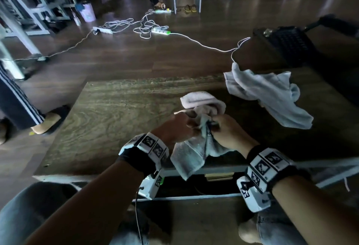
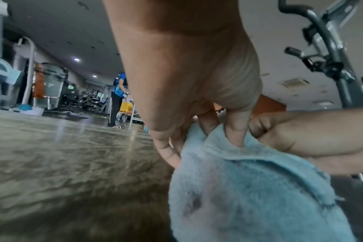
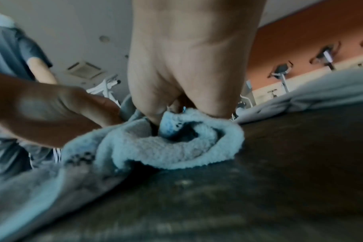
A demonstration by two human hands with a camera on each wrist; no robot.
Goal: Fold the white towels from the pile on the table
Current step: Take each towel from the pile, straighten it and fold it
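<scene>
On the wooden table (image 1: 108, 120), a crumpled towel (image 1: 272, 97) lies at the far right corner, and a rolled towel (image 1: 202, 101) sits just beyond my hands. White cables (image 1: 147, 27) lie on the floor behind. My left hand (image 1: 174, 128) and my right hand (image 1: 229, 134) both pinch the white towel (image 1: 192, 155) at the near edge of the table. It is bunched, fluffy, with small dark marks, and one end hangs over the edge.
</scene>
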